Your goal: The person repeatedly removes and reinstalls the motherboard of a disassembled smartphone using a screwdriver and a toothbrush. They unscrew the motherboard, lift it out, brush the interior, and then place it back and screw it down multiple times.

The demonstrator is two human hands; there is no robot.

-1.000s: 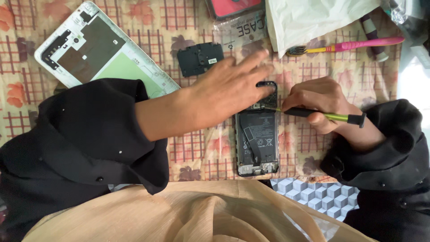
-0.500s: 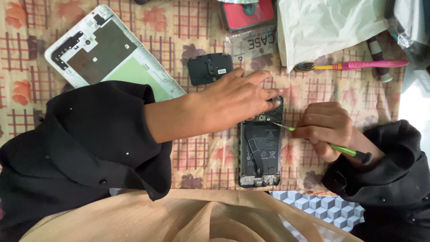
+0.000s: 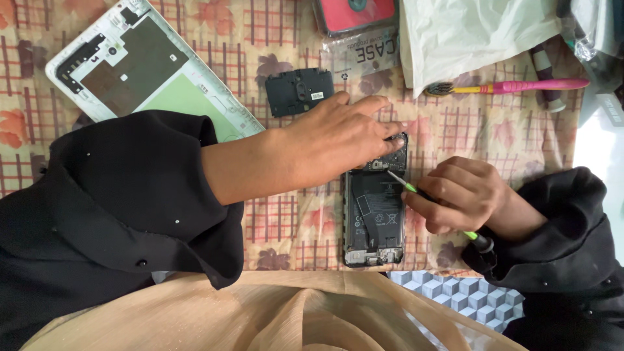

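Sliding a little lower over half a second, the right hand [image 3: 465, 195] is now gripping the green screwdriver [image 3: 416, 190] with its tip angled up and left onto the upper part of the opened phone [image 3: 376, 208], while the left hand [image 3: 338, 140] is staying pressed on the phone's top end.

Seen from the head camera, the phone is lying back-open and upright on the patterned cloth [image 3: 286, 221], near its front edge and right of centre, with its battery and lower board exposed. The left hand's fingers are spreading flat and nearly straight, fingertips resting on the phone's top corner, holding nothing. The right hand's fingers are curling tightly around the screwdriver shaft, its dark handle end sticking out toward the black sleeve [image 3: 559, 221].

Toward the cloth's back left corner a large white tablet frame [image 3: 143, 65] is lying face down, partly under the left sleeve. A small black cover plate [image 3: 299, 91] is sitting just behind the left hand. A red phone case [image 3: 354, 13] is lying at the back edge, a white plastic bag [image 3: 474, 32] beside it, and a pink toothbrush [image 3: 513, 86] is resting along the bag's front edge.
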